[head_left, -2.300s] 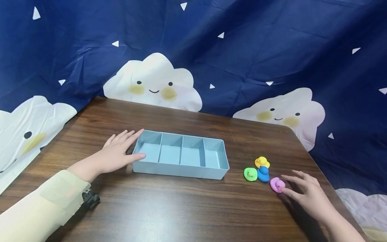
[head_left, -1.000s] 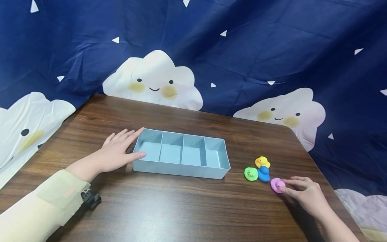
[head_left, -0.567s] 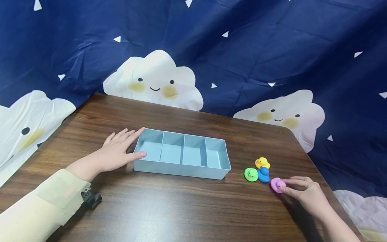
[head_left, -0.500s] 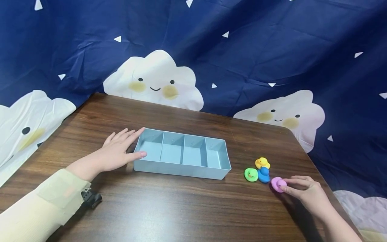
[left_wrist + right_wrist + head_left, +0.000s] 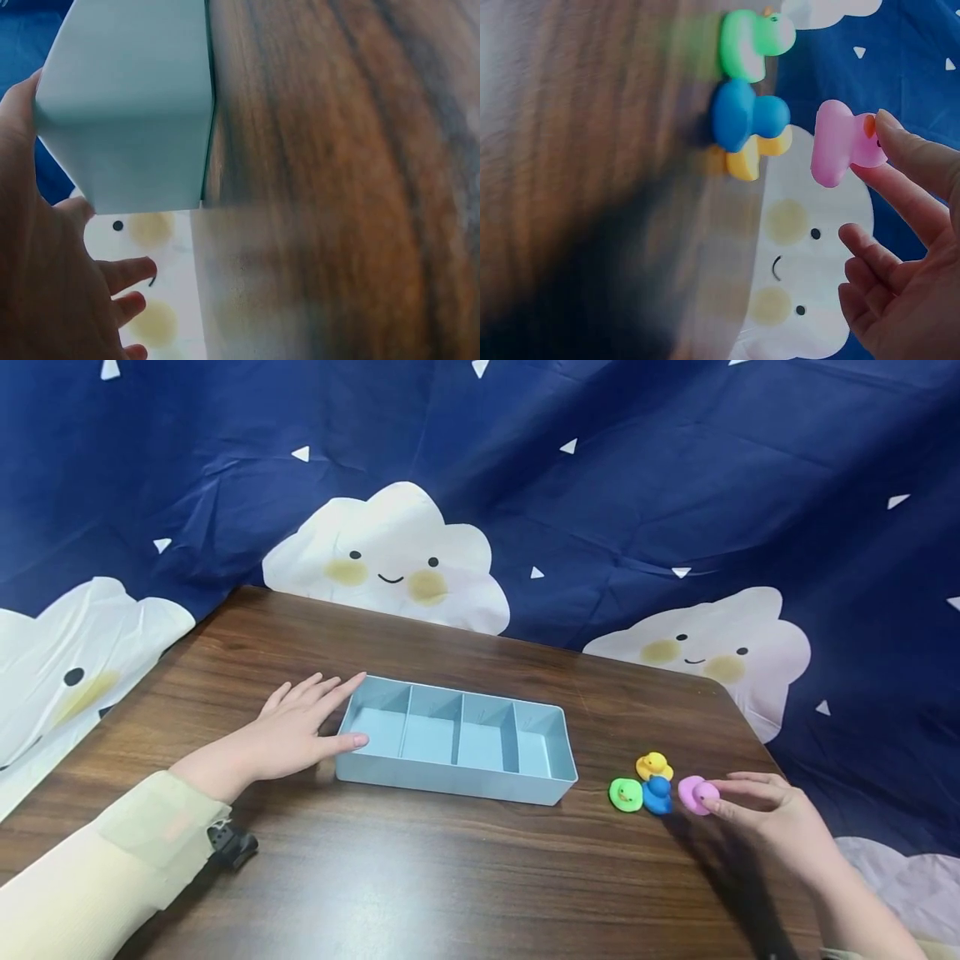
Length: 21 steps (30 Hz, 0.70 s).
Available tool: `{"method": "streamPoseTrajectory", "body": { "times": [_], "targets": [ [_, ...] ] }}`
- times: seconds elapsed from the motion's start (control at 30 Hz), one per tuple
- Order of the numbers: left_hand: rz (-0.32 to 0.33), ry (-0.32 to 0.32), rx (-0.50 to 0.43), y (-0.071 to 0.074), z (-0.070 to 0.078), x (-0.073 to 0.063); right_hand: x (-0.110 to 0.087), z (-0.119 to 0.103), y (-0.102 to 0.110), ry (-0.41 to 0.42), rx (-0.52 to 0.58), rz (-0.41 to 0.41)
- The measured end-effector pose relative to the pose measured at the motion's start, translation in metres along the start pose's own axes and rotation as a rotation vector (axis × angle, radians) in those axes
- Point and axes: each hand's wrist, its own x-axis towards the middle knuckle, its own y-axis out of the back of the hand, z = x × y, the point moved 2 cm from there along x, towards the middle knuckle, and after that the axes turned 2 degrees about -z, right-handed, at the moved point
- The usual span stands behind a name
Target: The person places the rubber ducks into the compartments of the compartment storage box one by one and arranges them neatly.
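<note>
My right hand (image 5: 787,818) pinches a pink toy duck (image 5: 697,795) by its head between thumb and forefinger. In the right wrist view the pink duck (image 5: 832,144) hangs clear of the table, and the other fingers are loosely bent. Just left of it, a green duck (image 5: 626,795), a blue duck (image 5: 657,796) and a yellow duck (image 5: 654,766) sit close together on the table. My left hand (image 5: 292,731) rests with spread fingers at the left end of a light blue divided box (image 5: 457,779), thumb over the near rim. The left wrist view shows the box's end wall (image 5: 135,157).
The box has several compartments in a row, with bare floors. Brown wood-grain table (image 5: 420,877) lies under everything. Behind its far edge hangs a dark blue curtain (image 5: 637,485) printed with clouds. A dark wrist device (image 5: 232,845) sits at the left sleeve.
The right thumb and forefinger have closed on the pink duck's head and lifted it off the table. The left hand and the box have stayed together.
</note>
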Motion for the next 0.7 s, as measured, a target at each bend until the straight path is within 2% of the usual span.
{"method": "streamPoseTrajectory", "body": {
  "times": [0.3,0.7],
  "targets": [
    [-0.015,-0.002,0.022,0.0,0.0,0.0,0.014,-0.022,0.011,0.023,0.046,-0.02],
    [-0.012,-0.005,-0.004,0.001,-0.002,-0.001,0.036,-0.061,-0.004,0.108,0.072,-0.095]
  ]
}}
